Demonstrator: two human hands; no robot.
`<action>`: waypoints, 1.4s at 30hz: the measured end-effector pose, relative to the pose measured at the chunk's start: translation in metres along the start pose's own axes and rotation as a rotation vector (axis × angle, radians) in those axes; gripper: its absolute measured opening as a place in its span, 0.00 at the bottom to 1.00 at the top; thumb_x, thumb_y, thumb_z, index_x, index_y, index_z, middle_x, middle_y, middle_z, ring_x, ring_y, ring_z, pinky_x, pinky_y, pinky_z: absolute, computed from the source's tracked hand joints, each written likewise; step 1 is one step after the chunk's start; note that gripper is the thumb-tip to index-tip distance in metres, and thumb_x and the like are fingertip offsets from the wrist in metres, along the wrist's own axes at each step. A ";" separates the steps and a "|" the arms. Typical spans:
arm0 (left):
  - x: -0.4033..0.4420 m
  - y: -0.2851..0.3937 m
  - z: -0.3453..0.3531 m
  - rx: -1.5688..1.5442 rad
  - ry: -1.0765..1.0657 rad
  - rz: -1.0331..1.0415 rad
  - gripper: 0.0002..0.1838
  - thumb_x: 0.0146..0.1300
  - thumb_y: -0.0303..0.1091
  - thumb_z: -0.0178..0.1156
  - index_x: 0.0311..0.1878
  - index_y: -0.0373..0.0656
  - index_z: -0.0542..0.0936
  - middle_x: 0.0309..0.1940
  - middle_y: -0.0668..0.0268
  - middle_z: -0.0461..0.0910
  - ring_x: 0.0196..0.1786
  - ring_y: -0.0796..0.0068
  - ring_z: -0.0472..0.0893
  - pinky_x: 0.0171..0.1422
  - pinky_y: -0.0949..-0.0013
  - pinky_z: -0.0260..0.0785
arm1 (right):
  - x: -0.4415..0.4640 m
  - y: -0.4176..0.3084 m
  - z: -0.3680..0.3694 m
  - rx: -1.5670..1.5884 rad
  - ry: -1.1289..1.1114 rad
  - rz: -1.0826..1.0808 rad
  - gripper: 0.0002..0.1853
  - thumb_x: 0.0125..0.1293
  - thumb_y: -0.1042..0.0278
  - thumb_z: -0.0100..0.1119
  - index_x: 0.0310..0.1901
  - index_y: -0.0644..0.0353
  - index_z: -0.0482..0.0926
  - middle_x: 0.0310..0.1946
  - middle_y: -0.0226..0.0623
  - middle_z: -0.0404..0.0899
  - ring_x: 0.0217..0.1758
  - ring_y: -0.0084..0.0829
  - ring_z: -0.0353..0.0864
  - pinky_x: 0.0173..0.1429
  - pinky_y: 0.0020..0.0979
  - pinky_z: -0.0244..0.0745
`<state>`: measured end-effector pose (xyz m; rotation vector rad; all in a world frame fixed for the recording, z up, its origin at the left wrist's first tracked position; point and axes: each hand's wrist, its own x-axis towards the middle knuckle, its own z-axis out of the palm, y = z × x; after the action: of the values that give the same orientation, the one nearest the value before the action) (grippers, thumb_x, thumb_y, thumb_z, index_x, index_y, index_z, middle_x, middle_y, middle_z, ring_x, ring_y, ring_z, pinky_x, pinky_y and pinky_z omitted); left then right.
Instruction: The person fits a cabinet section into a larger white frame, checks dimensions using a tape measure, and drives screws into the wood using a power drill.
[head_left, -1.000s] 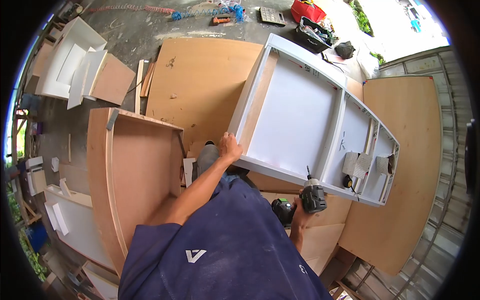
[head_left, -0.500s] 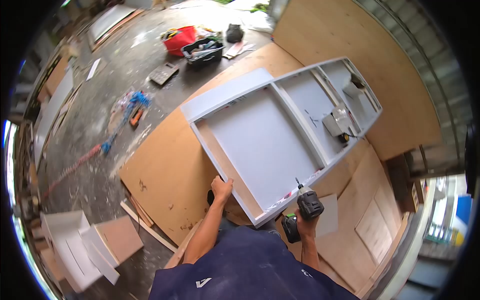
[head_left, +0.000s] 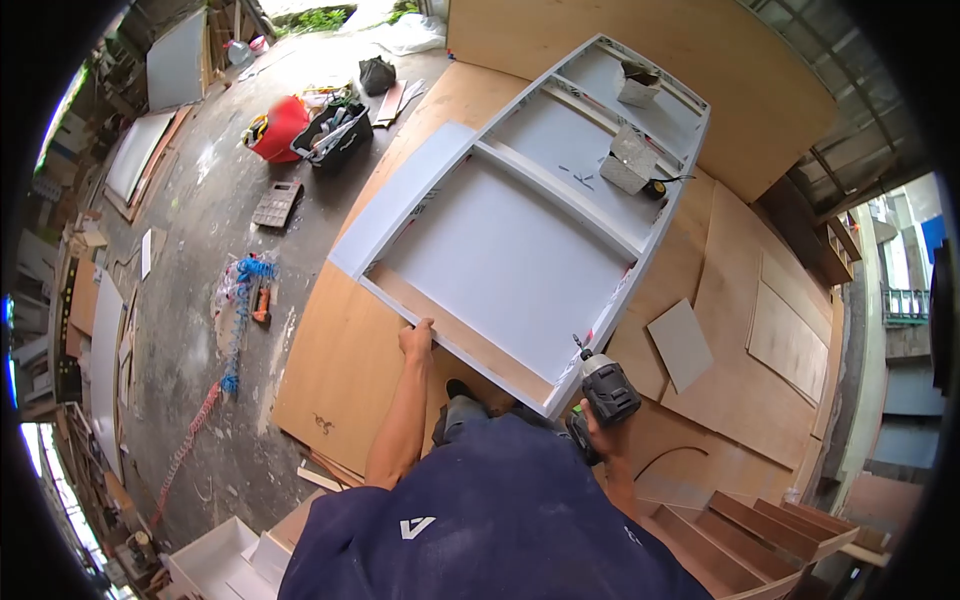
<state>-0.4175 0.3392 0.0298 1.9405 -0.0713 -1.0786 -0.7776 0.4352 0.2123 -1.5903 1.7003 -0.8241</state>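
Observation:
A long white panel frame (head_left: 500, 235) with crossbars and a tapered far end lies in front of me. My left hand (head_left: 416, 340) is closed on its near left edge, with the fingers over the rim. In my right hand (head_left: 607, 432) is a black cordless drill (head_left: 610, 388), its bit pointing up and left beside the frame's near right edge. Two small boxes (head_left: 629, 160) rest in the far compartments, and a small black and yellow item (head_left: 655, 189) sits by the nearer box.
Plywood sheets (head_left: 740, 330) spread at right, with a loose pale board (head_left: 680, 345) on them. Brown drawers (head_left: 720, 545) stand at lower right. On the floor at left are a red bag (head_left: 280, 130), a black tool bin (head_left: 335, 137), a coiled blue hose (head_left: 240, 320) and an orange tool (head_left: 262, 305).
The view has swung to the right. The frame now points farther away from me, my left hand still on its edge. The drill stays in my right hand, near the frame's near right corner.

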 end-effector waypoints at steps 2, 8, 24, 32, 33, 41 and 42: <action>-0.005 0.009 -0.012 -0.061 -0.044 -0.056 0.14 0.55 0.36 0.66 0.36 0.34 0.80 0.28 0.59 0.81 0.29 0.68 0.81 0.34 0.61 0.77 | 0.002 0.003 -0.003 0.042 0.027 0.019 0.16 0.57 0.71 0.68 0.46 0.65 0.78 0.41 0.42 0.81 0.45 0.40 0.81 0.53 0.38 0.75; 0.028 0.019 -0.082 -0.097 -0.352 0.232 0.34 0.54 0.31 0.66 0.63 0.28 0.69 0.52 0.52 0.79 0.44 0.60 0.85 0.46 0.59 0.79 | 0.017 -0.010 0.012 0.199 0.165 0.131 0.23 0.58 0.74 0.66 0.54 0.65 0.71 0.48 0.42 0.77 0.50 0.36 0.77 0.57 0.37 0.72; 0.193 0.180 -0.096 1.250 -1.039 1.643 0.54 0.47 0.24 0.68 0.78 0.48 0.52 0.78 0.48 0.45 0.70 0.56 0.67 0.72 0.54 0.56 | 0.047 -0.192 0.164 0.455 0.730 0.332 0.16 0.56 0.83 0.60 0.48 0.67 0.76 0.35 0.36 0.79 0.22 0.22 0.72 0.27 0.25 0.69; 0.195 0.189 -0.092 1.340 -1.183 1.539 0.54 0.45 0.25 0.70 0.77 0.52 0.55 0.77 0.40 0.44 0.78 0.53 0.54 0.76 0.38 0.45 | 0.015 -0.160 0.195 0.247 0.783 0.472 0.13 0.55 0.78 0.65 0.42 0.65 0.75 0.31 0.33 0.76 0.23 0.22 0.73 0.28 0.26 0.72; 0.197 0.188 -0.091 1.337 -1.191 1.546 0.54 0.45 0.25 0.70 0.77 0.52 0.55 0.77 0.40 0.44 0.78 0.53 0.54 0.76 0.38 0.45 | 0.011 -0.148 0.196 0.122 0.768 0.428 0.13 0.55 0.78 0.65 0.42 0.65 0.75 0.32 0.33 0.76 0.25 0.23 0.74 0.30 0.27 0.72; 0.210 0.188 -0.088 1.314 -1.248 1.681 0.33 0.39 0.22 0.66 0.55 0.43 0.73 0.74 0.30 0.44 0.80 0.44 0.46 0.78 0.32 0.36 | 0.017 -0.121 0.187 0.159 0.872 0.439 0.13 0.56 0.80 0.64 0.42 0.63 0.74 0.28 0.29 0.74 0.22 0.19 0.72 0.26 0.23 0.68; 0.208 0.187 -0.085 1.313 -1.245 1.687 0.33 0.39 0.22 0.66 0.55 0.43 0.73 0.74 0.30 0.44 0.80 0.44 0.46 0.78 0.32 0.36 | 0.023 -0.123 0.180 0.161 0.874 0.435 0.13 0.56 0.80 0.64 0.42 0.63 0.74 0.28 0.29 0.74 0.22 0.19 0.72 0.26 0.23 0.68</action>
<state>-0.1650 0.1935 0.0476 0.7878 -2.9257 -0.6650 -0.5610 0.4027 0.2054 -0.7020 2.3617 -1.4923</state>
